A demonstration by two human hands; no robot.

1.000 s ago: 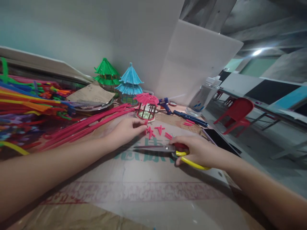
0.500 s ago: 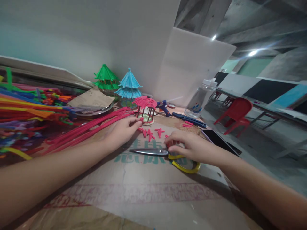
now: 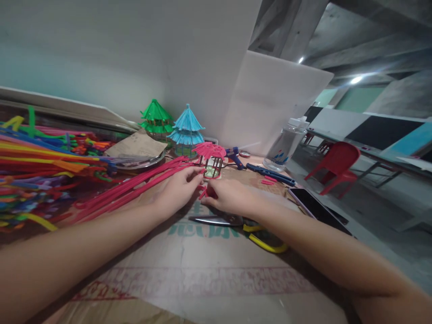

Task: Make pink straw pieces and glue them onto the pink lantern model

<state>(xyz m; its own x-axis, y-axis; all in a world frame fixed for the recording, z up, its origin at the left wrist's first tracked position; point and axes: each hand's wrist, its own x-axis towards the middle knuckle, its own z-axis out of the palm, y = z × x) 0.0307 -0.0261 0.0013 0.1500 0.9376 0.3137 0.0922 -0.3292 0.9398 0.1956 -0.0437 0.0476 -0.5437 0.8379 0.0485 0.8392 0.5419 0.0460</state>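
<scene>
My left hand [image 3: 182,188] is closed in a pinch, with a bit of pink pipe cleaner [image 3: 203,171] showing at its fingertips. Close beside it, my right hand [image 3: 229,195] reaches over the table, its fingers closed at short pink pipe cleaner pieces [image 3: 202,193]; most of those pieces are hidden behind it. Just behind both hands stands a small pavilion [image 3: 211,155] with a pink roof, dark posts and a pale round base. Scissors [image 3: 216,220] with yellow handles lie under my right hand and forearm, blades pointing left.
Long pink pipe cleaners [image 3: 135,186] and a multicoloured heap [image 3: 50,162] lie at left. Behind stand a green-roofed pavilion [image 3: 155,119] and a blue-roofed one [image 3: 187,128]. A blue glue gun [image 3: 234,157], pliers-like tool [image 3: 270,173], clear bottle [image 3: 283,146] and phone [image 3: 319,209] are at right.
My right hand has moved left from above the scissors' handles to the short pink pieces beside my left hand. The left hand keeps its pinch. The whole view has shifted slightly.
</scene>
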